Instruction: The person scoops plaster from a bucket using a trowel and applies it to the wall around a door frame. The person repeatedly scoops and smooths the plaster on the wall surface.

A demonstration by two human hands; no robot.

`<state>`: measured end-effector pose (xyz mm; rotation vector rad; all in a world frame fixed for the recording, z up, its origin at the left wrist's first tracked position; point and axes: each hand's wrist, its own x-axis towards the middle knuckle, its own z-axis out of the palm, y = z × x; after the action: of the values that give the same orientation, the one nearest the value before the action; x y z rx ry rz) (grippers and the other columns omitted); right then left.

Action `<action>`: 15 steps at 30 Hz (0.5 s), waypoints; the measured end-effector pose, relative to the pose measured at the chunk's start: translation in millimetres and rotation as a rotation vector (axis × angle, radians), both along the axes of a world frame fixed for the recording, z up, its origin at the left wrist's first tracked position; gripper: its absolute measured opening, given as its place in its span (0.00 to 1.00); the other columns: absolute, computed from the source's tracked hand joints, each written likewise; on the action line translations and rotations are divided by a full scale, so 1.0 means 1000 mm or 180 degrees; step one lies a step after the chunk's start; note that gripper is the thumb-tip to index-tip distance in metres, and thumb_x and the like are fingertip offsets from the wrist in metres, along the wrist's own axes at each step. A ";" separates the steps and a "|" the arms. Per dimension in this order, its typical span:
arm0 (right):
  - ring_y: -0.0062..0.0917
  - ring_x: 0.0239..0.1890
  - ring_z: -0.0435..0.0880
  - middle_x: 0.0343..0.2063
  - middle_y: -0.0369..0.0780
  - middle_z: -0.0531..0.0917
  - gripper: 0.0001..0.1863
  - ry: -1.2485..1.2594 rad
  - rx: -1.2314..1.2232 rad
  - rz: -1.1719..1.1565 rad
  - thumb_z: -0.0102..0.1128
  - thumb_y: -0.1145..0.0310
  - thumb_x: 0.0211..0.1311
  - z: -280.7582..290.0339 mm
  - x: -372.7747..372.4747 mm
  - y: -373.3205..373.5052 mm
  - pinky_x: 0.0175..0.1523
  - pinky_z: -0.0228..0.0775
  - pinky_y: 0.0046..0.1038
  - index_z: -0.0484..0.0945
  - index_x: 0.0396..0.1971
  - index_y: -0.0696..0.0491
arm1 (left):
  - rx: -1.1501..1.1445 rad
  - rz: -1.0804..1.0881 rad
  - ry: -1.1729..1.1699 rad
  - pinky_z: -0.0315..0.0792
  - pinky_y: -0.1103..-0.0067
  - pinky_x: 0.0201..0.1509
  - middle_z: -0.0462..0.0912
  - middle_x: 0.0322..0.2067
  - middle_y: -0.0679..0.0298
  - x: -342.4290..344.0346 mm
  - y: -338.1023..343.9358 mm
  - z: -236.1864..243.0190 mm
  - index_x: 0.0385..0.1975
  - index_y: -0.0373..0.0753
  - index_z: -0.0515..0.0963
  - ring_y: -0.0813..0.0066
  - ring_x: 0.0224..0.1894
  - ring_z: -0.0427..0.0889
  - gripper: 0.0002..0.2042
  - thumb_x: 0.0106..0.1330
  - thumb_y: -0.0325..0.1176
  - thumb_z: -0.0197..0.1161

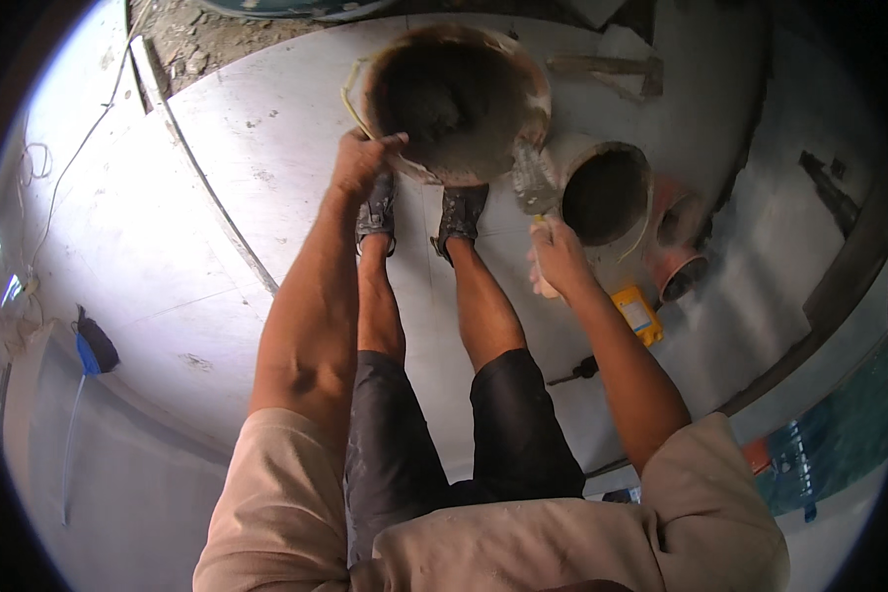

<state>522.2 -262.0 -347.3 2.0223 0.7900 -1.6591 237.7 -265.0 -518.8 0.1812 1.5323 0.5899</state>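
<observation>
My left hand (pixel 365 158) is closed on the near left rim of a large round bucket (pixel 456 175), its thumb over the edge. Grey wet-looking mortar (pixel 449 118) lies inside, with a lump in the middle. In my right hand (pixel 559 257) is the handle of a trowel, fingers wrapped round it. The mortar-smeared trowel blade (pixel 533 183) points up toward the bucket's right side; I cannot tell whether it touches the rim. Just right of the blade stands a smaller bucket (pixel 574 163) with a dark inside and a thin wire handle.
Beyond the smaller bucket lies a hammer (pixel 602 65). Reddish pipe fittings (pixel 683 271) and a yellow box (pixel 638 314) are to the right. My shoes (pixel 461 212) stand close to the large bucket. A long thin strip (pixel 202 173) and a blue-and-black brush (pixel 94 343) are on the left.
</observation>
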 end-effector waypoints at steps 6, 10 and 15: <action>0.59 0.40 0.79 0.34 0.57 0.80 0.16 0.0617 0.2353 0.1839 0.55 0.64 0.68 0.021 -0.037 -0.011 0.47 0.71 0.53 0.71 0.49 0.58 | 0.0111 0.0043 0.0758 0.77 0.70 0.37 0.86 0.29 0.53 0.012 -0.021 0.042 0.40 0.28 0.83 0.66 0.32 0.85 0.16 0.52 0.27 0.61; 0.62 0.41 0.78 0.39 0.60 0.79 0.20 0.0687 0.2687 0.2235 0.56 0.64 0.67 0.073 -0.054 -0.016 0.48 0.71 0.54 0.68 0.53 0.60 | -0.0039 0.0543 0.0752 0.78 0.69 0.36 0.85 0.27 0.52 -0.023 -0.062 0.127 0.37 0.27 0.83 0.64 0.29 0.85 0.14 0.50 0.26 0.62; 0.61 0.46 0.79 0.45 0.59 0.77 0.20 0.1065 0.2136 0.2942 0.54 0.64 0.69 0.161 -0.085 -0.021 0.50 0.72 0.55 0.66 0.53 0.60 | -0.0170 0.1198 0.0871 0.79 0.68 0.29 0.83 0.26 0.54 -0.087 -0.134 0.230 0.32 0.26 0.80 0.65 0.24 0.82 0.08 0.51 0.20 0.65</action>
<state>437.6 -283.2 -185.8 1.2828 2.2074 -1.2291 151.2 -399.2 -288.3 -0.0745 1.8634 0.8460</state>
